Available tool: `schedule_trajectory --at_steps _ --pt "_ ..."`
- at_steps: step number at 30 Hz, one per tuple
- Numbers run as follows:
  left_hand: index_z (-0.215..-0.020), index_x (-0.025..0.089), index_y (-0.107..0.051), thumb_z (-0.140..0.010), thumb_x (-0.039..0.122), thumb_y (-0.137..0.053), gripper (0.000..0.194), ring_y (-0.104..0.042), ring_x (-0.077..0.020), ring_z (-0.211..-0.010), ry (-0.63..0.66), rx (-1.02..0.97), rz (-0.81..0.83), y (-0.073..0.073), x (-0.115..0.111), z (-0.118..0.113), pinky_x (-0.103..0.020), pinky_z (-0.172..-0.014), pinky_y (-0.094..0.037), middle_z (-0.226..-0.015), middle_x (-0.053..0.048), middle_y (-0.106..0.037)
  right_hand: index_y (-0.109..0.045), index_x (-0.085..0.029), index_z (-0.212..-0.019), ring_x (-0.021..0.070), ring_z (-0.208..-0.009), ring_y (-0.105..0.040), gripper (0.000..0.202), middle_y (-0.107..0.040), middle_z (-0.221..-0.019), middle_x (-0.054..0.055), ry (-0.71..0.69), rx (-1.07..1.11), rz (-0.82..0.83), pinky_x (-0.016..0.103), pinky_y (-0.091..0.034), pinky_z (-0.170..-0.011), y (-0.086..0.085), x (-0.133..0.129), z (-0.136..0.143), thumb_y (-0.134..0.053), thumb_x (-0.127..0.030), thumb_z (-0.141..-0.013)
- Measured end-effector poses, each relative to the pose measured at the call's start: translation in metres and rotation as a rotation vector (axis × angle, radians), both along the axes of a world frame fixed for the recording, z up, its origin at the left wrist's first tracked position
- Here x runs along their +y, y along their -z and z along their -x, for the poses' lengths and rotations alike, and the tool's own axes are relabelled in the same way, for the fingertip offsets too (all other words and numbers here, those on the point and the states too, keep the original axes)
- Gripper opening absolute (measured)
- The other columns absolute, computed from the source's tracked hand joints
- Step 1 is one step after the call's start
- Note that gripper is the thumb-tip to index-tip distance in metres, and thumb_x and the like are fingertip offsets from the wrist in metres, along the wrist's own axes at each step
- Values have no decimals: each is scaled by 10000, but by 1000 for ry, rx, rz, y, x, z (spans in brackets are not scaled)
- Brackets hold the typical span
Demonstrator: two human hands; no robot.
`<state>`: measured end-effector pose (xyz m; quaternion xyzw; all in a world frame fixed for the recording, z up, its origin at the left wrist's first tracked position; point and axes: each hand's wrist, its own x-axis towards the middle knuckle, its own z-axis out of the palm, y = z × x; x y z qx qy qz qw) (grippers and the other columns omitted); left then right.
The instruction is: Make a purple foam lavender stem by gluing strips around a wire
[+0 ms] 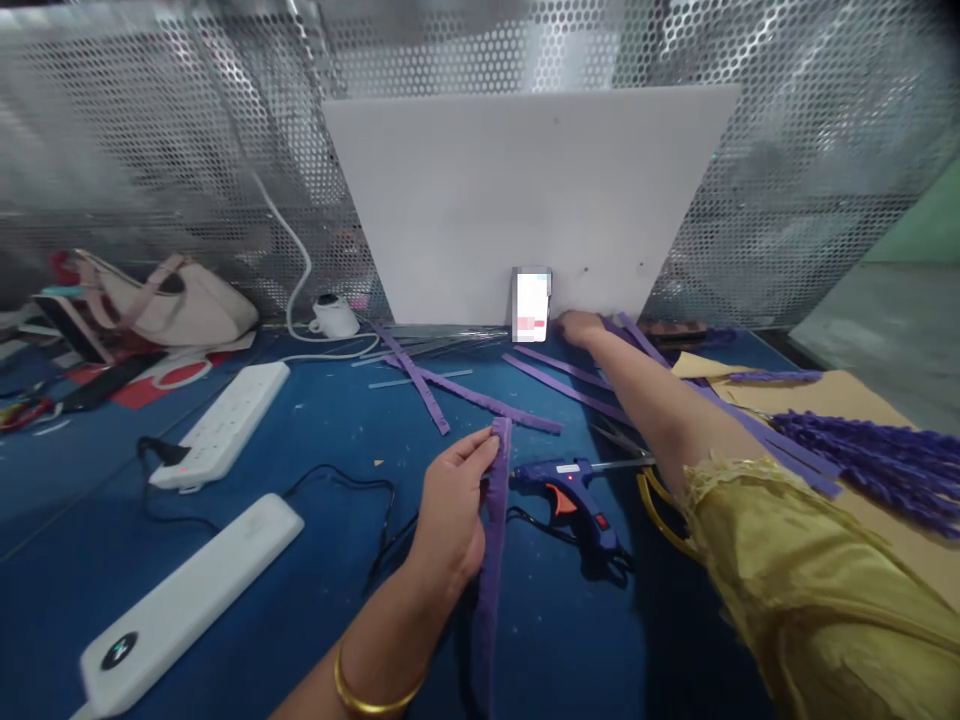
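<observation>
While left fingers (484, 452) pinch a purple strip (493, 530) near its top, right fingers' (574, 324) grip is unclear.

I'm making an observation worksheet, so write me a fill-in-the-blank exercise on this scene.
1. The left hand pinches a strip whose colour is ____.
2. The glue gun has a trigger coloured ____.
3. A gold bangle circles the ____ wrist.

Missing words: purple; orange; left.
</observation>
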<state>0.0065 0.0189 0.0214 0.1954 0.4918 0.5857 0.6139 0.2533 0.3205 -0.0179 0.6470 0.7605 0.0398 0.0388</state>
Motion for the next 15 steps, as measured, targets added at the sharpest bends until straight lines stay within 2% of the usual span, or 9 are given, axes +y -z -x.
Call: schedule_trajectory --at_steps 5,15 --pt "-844 123 -797 -703 99 -767 146 -686 -123 -728 -7 -19 38 -2 2 0 -231 -765 -547 -850 -77 -789 -594 -172 -1272 237 -1085 -635 348 -607 -1283 112 -20 -52 -20 448 -555 -907 6 6 -7 -603 -344 -970" --pt "-828 143 -797 -665 99 -804 169 -700 -147 -714 15 -12 38 0 2 1 -265 -759 -568 -833 -79 -786 -592 -170 -1274 238 -1085 -636 351 -608 -1280 112 -87 -118 23 449 -555 -906 -6 -6 -10 -606 -342 -968"
